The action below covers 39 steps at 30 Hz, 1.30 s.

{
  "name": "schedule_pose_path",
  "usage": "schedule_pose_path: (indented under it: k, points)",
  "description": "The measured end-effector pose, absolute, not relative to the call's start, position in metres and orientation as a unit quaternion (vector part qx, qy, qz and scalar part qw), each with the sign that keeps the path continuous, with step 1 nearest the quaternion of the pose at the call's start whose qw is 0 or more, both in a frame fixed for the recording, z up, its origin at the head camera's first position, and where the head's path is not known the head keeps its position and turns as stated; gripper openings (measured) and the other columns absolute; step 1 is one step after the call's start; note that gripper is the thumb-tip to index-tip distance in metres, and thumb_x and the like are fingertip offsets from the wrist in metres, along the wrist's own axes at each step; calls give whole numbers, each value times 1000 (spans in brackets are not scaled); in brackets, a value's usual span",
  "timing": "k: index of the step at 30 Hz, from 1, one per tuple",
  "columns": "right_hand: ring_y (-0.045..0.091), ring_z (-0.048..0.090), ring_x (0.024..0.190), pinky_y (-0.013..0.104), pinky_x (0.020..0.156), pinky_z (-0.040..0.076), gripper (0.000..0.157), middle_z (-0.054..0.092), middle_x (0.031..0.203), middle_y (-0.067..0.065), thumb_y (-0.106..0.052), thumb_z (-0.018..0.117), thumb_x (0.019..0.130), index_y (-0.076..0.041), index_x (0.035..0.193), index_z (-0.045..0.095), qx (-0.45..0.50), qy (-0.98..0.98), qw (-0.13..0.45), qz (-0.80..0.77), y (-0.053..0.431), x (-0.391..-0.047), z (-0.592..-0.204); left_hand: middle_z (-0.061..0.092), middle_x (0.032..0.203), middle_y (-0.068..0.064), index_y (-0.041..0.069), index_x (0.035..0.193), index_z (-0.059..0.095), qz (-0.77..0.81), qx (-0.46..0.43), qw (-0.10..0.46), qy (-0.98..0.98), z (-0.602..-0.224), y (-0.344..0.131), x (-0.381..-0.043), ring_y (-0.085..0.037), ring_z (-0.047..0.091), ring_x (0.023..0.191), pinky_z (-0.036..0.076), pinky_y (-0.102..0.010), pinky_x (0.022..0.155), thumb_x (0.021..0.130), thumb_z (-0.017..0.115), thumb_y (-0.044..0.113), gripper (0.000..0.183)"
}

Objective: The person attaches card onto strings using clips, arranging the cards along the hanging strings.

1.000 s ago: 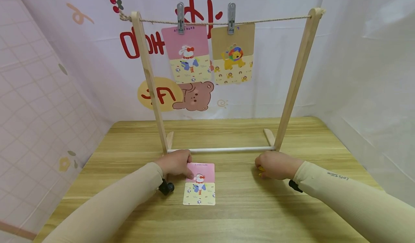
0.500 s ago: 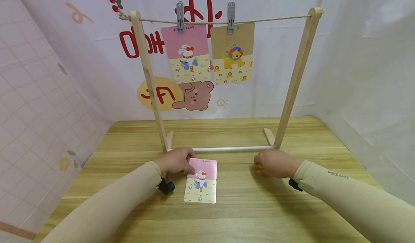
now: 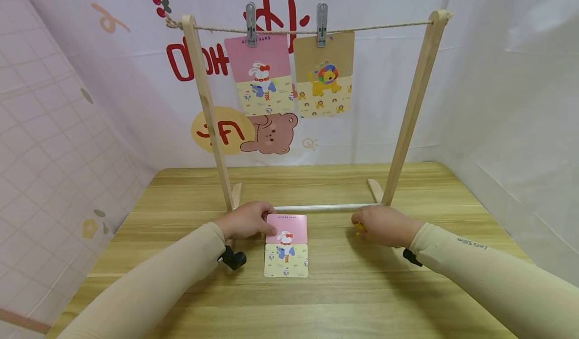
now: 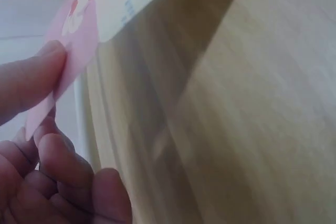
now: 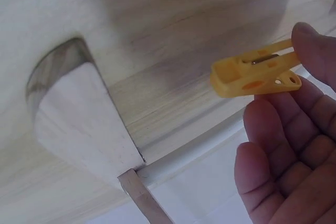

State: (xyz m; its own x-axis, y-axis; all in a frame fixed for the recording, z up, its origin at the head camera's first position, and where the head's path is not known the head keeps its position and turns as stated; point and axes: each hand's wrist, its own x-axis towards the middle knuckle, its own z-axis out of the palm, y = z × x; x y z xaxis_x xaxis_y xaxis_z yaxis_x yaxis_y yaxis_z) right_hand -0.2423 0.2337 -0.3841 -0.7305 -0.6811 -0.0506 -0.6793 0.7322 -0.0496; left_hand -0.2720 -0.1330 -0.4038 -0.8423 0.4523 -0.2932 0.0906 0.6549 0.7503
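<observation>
A pink and yellow rabbit card [image 3: 286, 258] is pinched at its left edge by my left hand [image 3: 246, 220]. In the left wrist view the thumb lies on the card's pink face [image 4: 79, 51], fingers behind, and the card is tilted above the table. My right hand [image 3: 384, 225] holds a yellow clothespin [image 5: 252, 72] between thumb and fingers; the right wrist view shows its jaws closed. Higher up, a rabbit card [image 3: 262, 72] and a tan lion card [image 3: 324, 77] hang from a rope [image 3: 380, 28], each under a grey clothespin [image 3: 251, 24].
Two wooden posts [image 3: 413, 112] carry the rope, joined low down by a white rod [image 3: 325, 207]. Wooden feet [image 3: 375, 190] stand on the wood-grain table [image 3: 344, 299]. A printed white cloth [image 3: 362, 143] hangs behind.
The left hand has lifted the rabbit card and carried it slightly right and away from me. My right hand has shifted slightly left and away, still holding the yellow clothespin.
</observation>
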Motion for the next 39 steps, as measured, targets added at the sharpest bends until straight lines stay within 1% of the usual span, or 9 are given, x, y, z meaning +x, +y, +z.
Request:
schedule_pose_path:
  k: [6,13,18,20,22,26,28,32,39]
  points:
    - [9,52,70,30,64,50,19,58,81,-5,-15,83,90,-12,91,64,-352,936,20,-3,232,-242,-382,69,101,-3,13,104,70,416,163,242,861,-400,-133,-274,-21,58,96,47,-32,82,95,79,20,15]
    - [12,62,76,34,71,58,20,66,91,0,-13,81,90,-6,103,68,-341,940,1,-9,231,-243,-381,71,104,-2,13,110,71,434,164,240,853,-395,-131,-272,-21,59,98,48,-35,85,99,75,27,18]
    - [11,59,74,35,70,57,21,66,90,0,-12,81,89,-7,103,66,-328,944,-7,-25,233,-245,-380,73,108,-1,16,116,73,452,164,239,843,-393,-129,-271,-21,61,101,51,-35,89,101,73,31,21]
    - [10,55,72,34,68,55,21,64,87,-2,-12,81,89,-7,102,65,-323,946,-7,-30,234,-245,-379,73,111,-1,17,118,73,458,166,235,841,-393,-128,-271,-20,61,101,52,-32,88,102,71,31,21]
    - [10,53,71,33,67,54,21,63,86,-2,-11,81,89,-7,101,64,-320,947,-7,-38,234,-245,-378,73,112,-1,16,119,73,471,166,232,835,-391,-127,-270,-19,62,101,53,-31,88,102,70,29,21]
    - [10,55,73,33,68,54,22,63,87,-2,-10,81,89,-6,103,64,-316,947,-14,-50,235,-246,-377,72,110,-3,14,117,73,492,166,217,827,-388,-123,-269,-18,62,96,55,-29,85,102,71,25,19]
    - [11,58,74,34,69,55,23,64,89,-1,-10,81,89,-6,104,64,-316,947,-22,-52,235,-246,-376,72,109,-4,13,116,74,499,164,207,826,-387,-122,-269,-18,62,95,57,-33,87,102,71,25,19]
    - [13,61,75,36,70,58,26,66,91,2,-9,81,88,-4,107,64,-319,946,-39,-53,235,-246,-374,73,111,-3,15,118,75,506,156,194,826,-386,-121,-268,-18,66,99,59,-43,96,102,72,28,21]
    - [15,63,74,38,68,58,26,68,90,4,-9,81,88,-4,108,64,-318,945,-54,-58,235,-246,-369,74,107,-1,18,116,77,509,159,157,832,-383,-119,-268,-19,63,95,56,-50,96,102,71,29,18]
